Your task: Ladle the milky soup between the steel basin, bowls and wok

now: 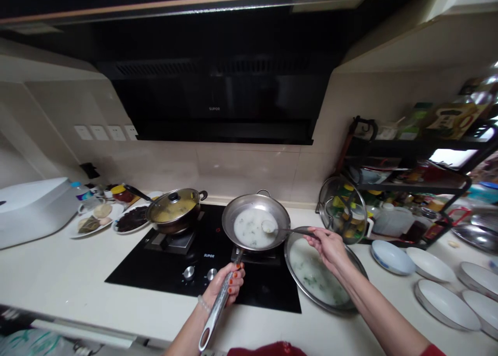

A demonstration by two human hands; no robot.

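Observation:
My left hand (225,285) is wrapped round the long metal handle of a steel frying pan (231,216), which is over the right burner. White liquid with green bits (249,229) lies in the pan. My right hand (327,247) grips the dark handle of a ladle (269,226), whose bowl is in the liquid. Below my right forearm, a wide metal basin (299,286) holds more white liquid with green leaves, right of the black stove (155,278).
A lidded pan (175,210) is on the left burner, beside plates of food (130,219). A glass lid (344,210) leans by a black rack (412,185) of bottles. Several shallow bowls (447,304) stand at the right. The range hood (225,96) hangs above.

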